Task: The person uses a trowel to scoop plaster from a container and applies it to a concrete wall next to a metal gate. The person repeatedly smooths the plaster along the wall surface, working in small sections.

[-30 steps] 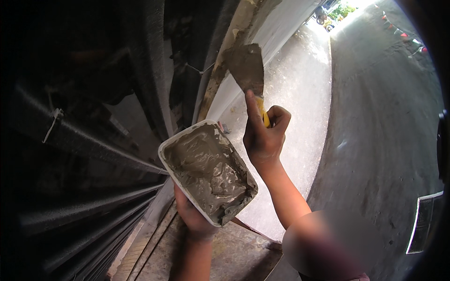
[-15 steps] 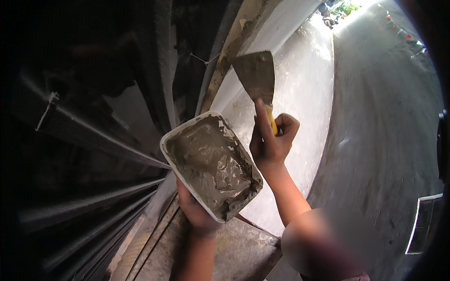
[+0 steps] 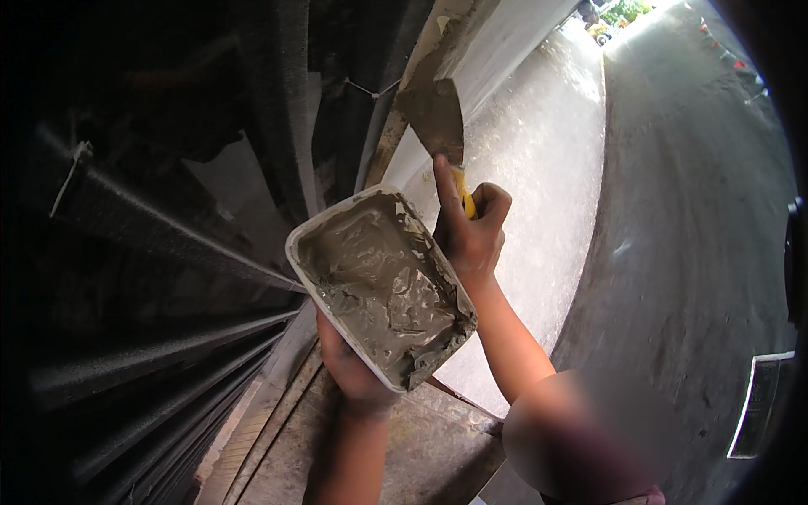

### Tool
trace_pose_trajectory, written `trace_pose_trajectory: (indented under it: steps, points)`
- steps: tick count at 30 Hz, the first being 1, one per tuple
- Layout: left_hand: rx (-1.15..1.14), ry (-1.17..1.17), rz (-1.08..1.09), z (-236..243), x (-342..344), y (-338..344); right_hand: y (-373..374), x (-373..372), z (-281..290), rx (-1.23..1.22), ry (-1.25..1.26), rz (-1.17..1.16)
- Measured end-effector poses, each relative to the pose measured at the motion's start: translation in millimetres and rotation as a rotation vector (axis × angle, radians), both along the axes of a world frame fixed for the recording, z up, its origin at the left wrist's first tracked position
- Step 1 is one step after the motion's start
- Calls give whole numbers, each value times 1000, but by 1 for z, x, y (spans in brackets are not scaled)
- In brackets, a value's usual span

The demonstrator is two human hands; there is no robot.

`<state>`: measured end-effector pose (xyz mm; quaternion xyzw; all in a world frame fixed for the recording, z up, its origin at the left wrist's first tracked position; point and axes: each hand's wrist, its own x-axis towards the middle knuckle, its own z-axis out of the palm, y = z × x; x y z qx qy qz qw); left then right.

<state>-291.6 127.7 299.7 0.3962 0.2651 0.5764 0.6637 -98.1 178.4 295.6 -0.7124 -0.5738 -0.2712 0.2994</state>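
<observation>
While the left hand [image 3: 360,380] supports the tub [image 3: 324,310] from below, the right hand [image 3: 471,240] is closed around the yellow handle [image 3: 464,194] of the scraper [image 3: 439,122]. The left hand is gripping the tub at its lower left side, but most of its fingers are hidden underneath. One finger of the right hand stretches up to the base of the blade.

The tub is in the middle of the view, and the scraper is above it, with its blade in front of the stained strip [image 3: 389,151]. I cannot tell if the blade touches this strip.

The tub itself is probably light and a little flexible, but the grey paste [image 3: 379,278] inside should give it weight, so a palm under it seems safer than a pinch at the rim. Its right edge is smeared and may be slippery; the left edge looks cleaner. The paste seems soft and thick. The scraper is likely light and rather stiff, best taken by its handle, because the coated blade could slip.
</observation>
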Motion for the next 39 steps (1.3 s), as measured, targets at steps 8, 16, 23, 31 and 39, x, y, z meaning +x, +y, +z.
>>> trace_pose_trajectory:
  steps: [8, 16, 23, 31, 39]
  points:
    - [-4, 63, 3, -3, -2, 0, -24, 4, -19, -95, -7, -8]
    - [83, 44, 3, 4, 0, 2, -10, -2, 14, 85, -38, 26]
    - [-33, 12, 10, 6, 1, -1, 12, 21, -28, 43, -52, 27]
    - [150, 72, 60, -3, 1, 2, -18, 3, -49, -80, 10, 31]
    - [32, 49, -9, 2, -2, 0, 6, 20, -24, 160, -50, 98]
